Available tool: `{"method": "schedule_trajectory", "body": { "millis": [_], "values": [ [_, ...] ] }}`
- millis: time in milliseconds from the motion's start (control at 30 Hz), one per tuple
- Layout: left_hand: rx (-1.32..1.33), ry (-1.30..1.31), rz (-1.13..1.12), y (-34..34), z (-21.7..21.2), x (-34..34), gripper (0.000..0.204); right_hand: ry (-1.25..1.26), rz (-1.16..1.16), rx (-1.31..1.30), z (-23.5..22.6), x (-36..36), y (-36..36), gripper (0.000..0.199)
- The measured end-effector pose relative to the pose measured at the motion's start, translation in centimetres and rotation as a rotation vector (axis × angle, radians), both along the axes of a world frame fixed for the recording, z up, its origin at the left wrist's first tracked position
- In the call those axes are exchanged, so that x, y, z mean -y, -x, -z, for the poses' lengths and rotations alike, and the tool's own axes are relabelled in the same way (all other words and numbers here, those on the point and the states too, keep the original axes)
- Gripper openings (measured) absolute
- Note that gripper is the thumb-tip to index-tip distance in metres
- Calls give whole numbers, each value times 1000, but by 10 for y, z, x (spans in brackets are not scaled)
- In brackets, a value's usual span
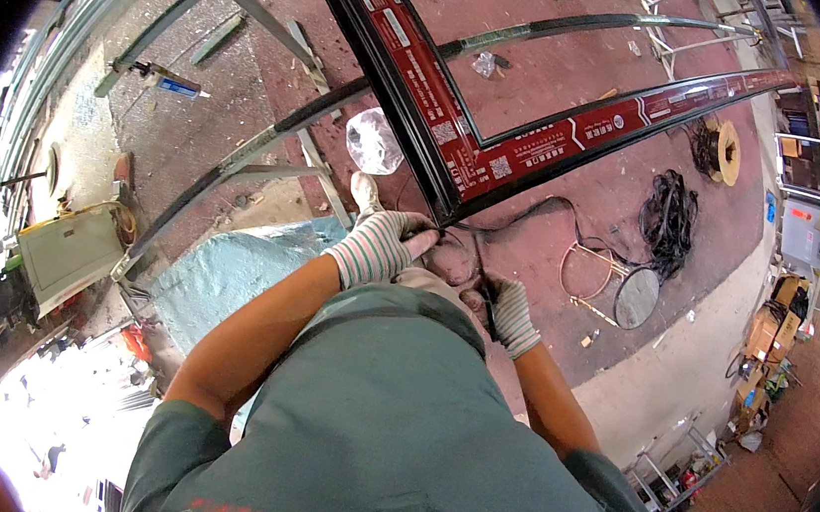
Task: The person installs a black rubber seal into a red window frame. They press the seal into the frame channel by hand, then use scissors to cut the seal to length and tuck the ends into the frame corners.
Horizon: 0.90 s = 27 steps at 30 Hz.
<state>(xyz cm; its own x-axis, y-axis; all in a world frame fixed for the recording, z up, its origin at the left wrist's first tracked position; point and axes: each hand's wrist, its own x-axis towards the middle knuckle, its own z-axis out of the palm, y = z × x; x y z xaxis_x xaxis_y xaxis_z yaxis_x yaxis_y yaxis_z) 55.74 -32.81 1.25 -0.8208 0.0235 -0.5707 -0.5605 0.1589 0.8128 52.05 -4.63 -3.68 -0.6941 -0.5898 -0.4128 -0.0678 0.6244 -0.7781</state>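
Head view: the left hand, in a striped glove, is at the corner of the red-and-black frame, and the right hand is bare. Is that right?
Not quite: the right hand is not bare. The head view shows it in a striped glove too. The left hand, gloved, is at the corner of the frame, as stated.

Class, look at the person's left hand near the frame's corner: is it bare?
No, the left hand wears a pale glove with coloured stripes.
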Motion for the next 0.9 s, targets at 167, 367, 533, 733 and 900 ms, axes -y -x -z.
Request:
{"method": "schedule_trajectory", "body": {
  "millis": [167, 367, 533, 733, 900],
  "values": [
    [-42, -267, -239, -16, -46, 6, 43, 51, 125, 6, 4, 11, -2, 19],
    [-91, -651, -364, -46, -102, 16, 32, 432, 244, 64, 1, 28, -11, 15],
    [-129, -769, -357, -73, -131, 8, 35, 783, 302, 909, -2, 42, -33, 33],
    [-232, -875, -470, -86, -146, 14, 37, 653, -33, 431, -42, 72, -75, 30],
    [-275, -719, -594, -94, -138, 35, 55, 692, 148, 221, -91, 87, -112, 28]
  ]
}}
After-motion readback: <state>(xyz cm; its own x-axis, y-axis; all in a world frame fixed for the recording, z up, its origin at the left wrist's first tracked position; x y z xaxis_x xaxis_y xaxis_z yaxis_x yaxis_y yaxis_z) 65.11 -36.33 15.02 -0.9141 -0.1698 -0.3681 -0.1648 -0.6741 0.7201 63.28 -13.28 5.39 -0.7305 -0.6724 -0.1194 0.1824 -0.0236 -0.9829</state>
